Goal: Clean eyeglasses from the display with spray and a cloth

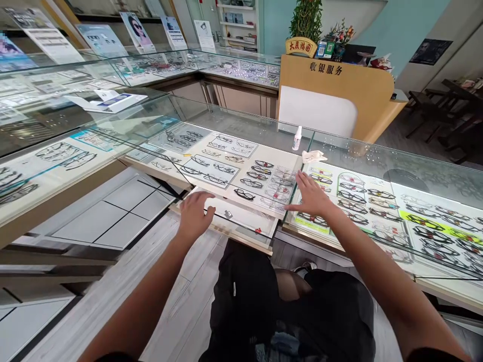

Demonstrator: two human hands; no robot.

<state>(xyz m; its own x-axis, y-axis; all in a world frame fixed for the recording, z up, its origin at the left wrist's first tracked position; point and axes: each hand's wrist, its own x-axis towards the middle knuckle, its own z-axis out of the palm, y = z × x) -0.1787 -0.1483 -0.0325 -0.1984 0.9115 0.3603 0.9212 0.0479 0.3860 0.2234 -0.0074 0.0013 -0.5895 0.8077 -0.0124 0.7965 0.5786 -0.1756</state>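
Note:
My left hand (196, 213) is over the left end of a pulled-out drawer (241, 213), its thumb and fingers apart and nothing between them. My right hand (311, 196) rests on or just above the glass counter top, fingers spread, holding nothing. Inside the drawer lie a small grey item (228, 214) and a small red item (258, 231). Rows of glasses, among them a black pair (244, 194), show under the glass between my hands. Beyond my right hand, a white spray bottle (297, 139) stands upright beside a crumpled pale cloth (314, 156).
More glasses (426, 221) fill the case at the right. An open white folder (107, 101) lies on the left counter, with display cards (138, 31) behind it. A wooden cashier desk (335, 85) with plants stands beyond the counter. My knees are below the drawer.

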